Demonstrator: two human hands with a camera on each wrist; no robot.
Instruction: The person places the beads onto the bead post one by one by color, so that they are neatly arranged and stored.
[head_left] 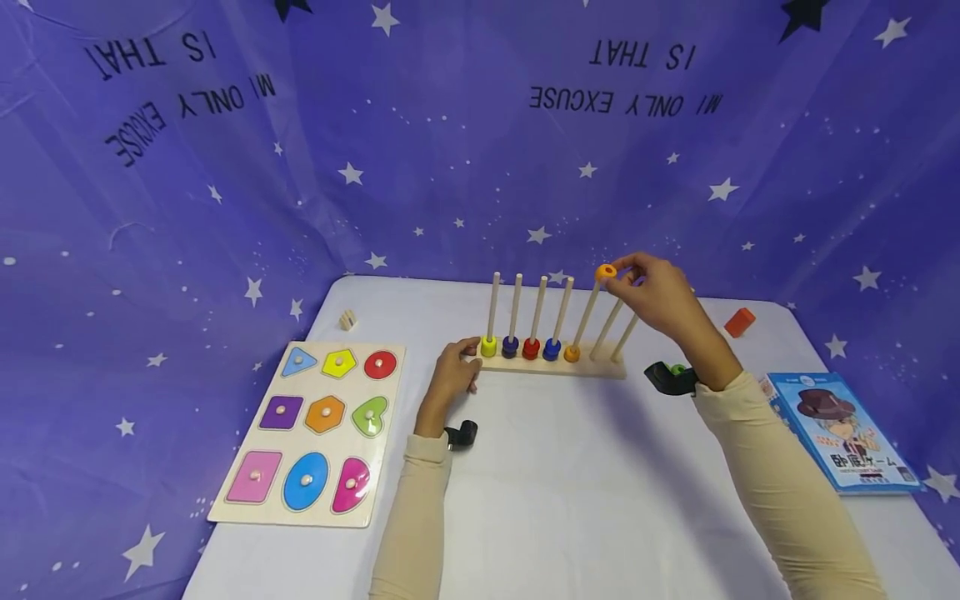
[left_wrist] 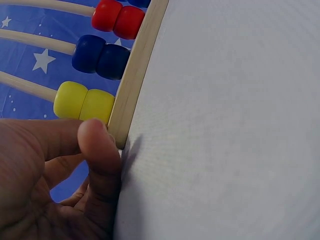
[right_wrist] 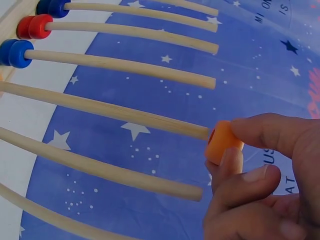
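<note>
A wooden bead rack [head_left: 551, 367] with several upright pegs stands toward the back of the white table. My right hand [head_left: 652, 292] pinches an orange bead [right_wrist: 223, 142] between thumb and fingers, right at the tip of a peg [right_wrist: 125, 116]. At that peg's foot lies another orange bead [head_left: 572, 354]. My left hand [head_left: 452, 375] grips the rack's left end with thumb and finger, beside the yellow beads [left_wrist: 84, 101]. Dark blue beads [head_left: 510, 347], red beads [head_left: 531, 349] and blue beads [head_left: 552, 350] sit low on pegs between. The two rightmost pegs show no beads.
At left lies a shape puzzle board [head_left: 337, 442] with knobbed pieces; a small wooden piece [head_left: 348, 320] is behind it. On the right are an orange-red block [head_left: 739, 322], a blue box [head_left: 847, 433] and a partly hidden green object [head_left: 678, 369]. A starry purple cloth [head_left: 465, 167] hangs behind.
</note>
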